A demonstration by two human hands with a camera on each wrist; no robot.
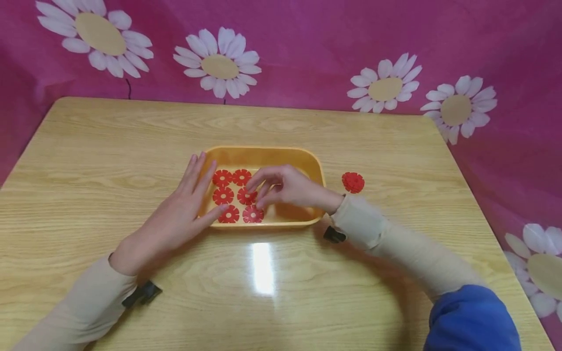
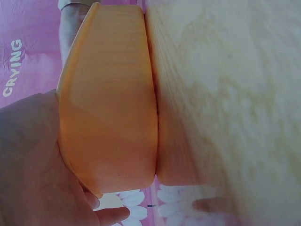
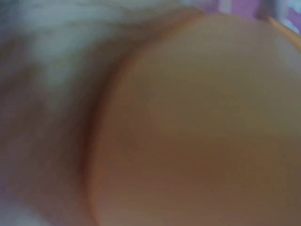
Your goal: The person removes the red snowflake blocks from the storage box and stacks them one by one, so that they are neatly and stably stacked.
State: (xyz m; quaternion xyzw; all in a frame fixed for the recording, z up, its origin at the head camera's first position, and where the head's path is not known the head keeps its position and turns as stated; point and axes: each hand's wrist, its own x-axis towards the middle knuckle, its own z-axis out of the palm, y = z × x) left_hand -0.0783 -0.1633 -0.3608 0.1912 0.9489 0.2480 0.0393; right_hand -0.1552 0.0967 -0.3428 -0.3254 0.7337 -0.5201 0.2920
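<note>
A shallow yellow-orange plastic tray (image 1: 268, 156) sits on the wooden table. Several red notched flower-shaped discs (image 1: 223, 196) lie in two columns in its left half. My left hand (image 1: 175, 214) rests over the tray's left rim, fingers extended, thumb reaching along the near edge. In the left wrist view that hand (image 2: 35, 155) lies along the rim, beside the tray's outer wall (image 2: 113, 94). Over the middle of the tray, my right hand (image 1: 290, 187) bends its fingers down above the right column of discs, thumb apart from the fingers. The right wrist view is blurred, showing mostly tray wall (image 3: 188, 117).
A small pile of red discs (image 1: 353, 182) lies on the table (image 1: 131, 141), right of the tray. Behind the table hangs a magenta cloth (image 1: 303, 53) with white daisies. Dark clips (image 1: 334, 235) show beneath both wrists.
</note>
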